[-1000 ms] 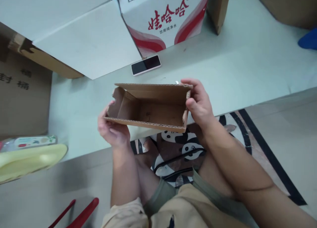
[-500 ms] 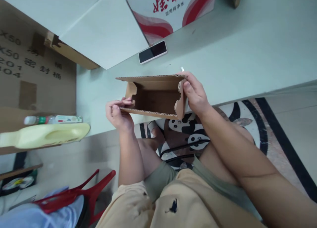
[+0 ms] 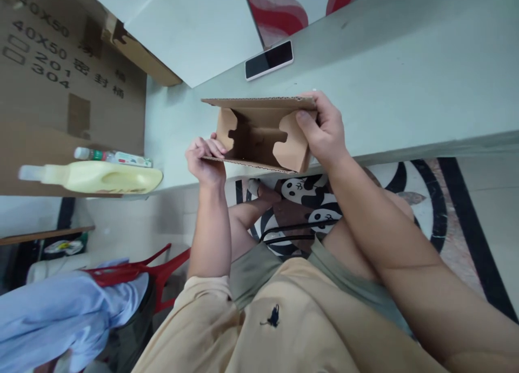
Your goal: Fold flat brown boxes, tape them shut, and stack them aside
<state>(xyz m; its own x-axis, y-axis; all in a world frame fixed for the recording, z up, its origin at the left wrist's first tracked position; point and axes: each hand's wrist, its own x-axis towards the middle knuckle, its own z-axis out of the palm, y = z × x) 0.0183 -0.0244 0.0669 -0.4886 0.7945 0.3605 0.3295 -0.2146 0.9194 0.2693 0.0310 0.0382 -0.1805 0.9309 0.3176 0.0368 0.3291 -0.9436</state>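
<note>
I hold a small brown corrugated cardboard box [image 3: 255, 136] above the near edge of a pale green table [image 3: 405, 92]. Its open side faces me and two notched end flaps are folded inward. My left hand [image 3: 205, 159] pinches the lower left edge of the box. My right hand [image 3: 322, 130] grips the upper right corner, with the thumb pressing the right flap inward.
A phone [image 3: 269, 60] lies face up on the table behind the box. A red-and-white printed carton [image 3: 308, 5] and white cartons [image 3: 190, 27] stand at the back, a large brown carton [image 3: 60, 75] on the left. A yellow jug [image 3: 101, 177] lies beside it. A red chair [image 3: 150, 273] stands lower left.
Both end flaps have been folded further into the box by my hands. The view has shifted left and down, so more of the brown carton, the jug and the red chair shows.
</note>
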